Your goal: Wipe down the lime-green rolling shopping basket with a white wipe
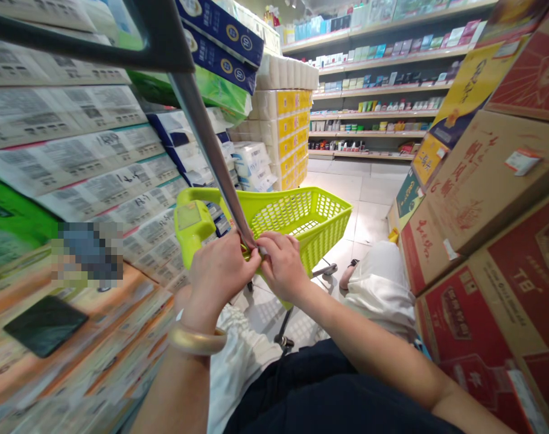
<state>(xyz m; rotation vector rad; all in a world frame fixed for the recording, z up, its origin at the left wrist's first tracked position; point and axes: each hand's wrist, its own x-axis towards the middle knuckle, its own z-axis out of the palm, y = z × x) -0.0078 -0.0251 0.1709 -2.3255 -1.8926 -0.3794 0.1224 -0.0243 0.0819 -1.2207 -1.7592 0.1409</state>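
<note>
A lime-green shopping cart (320, 208) with a perforated basket stands in front of me. Its grey metal post (211, 144) slants down from a dark handle (161, 36) at the upper left. At the lower end of this post both hands meet. My left hand (220, 271), a gold bangle on its wrist, is closed with thumb and fingers against the post. Opposite it, my right hand (281, 262) is closed too, fingertips pressed to the same spot. The fingers hide whatever small part lies between them. A lime-green housing (190, 223) sits just left of my left hand.
Stacked white packs (75, 114) fill the left side. On orange packs lies a dark phone-like slab (46, 325); a blurred-out patch is above it. Cardboard cartons (496, 175) rise on the right. Stocked shelves (378, 60) line the back, beyond a tiled floor (365, 178).
</note>
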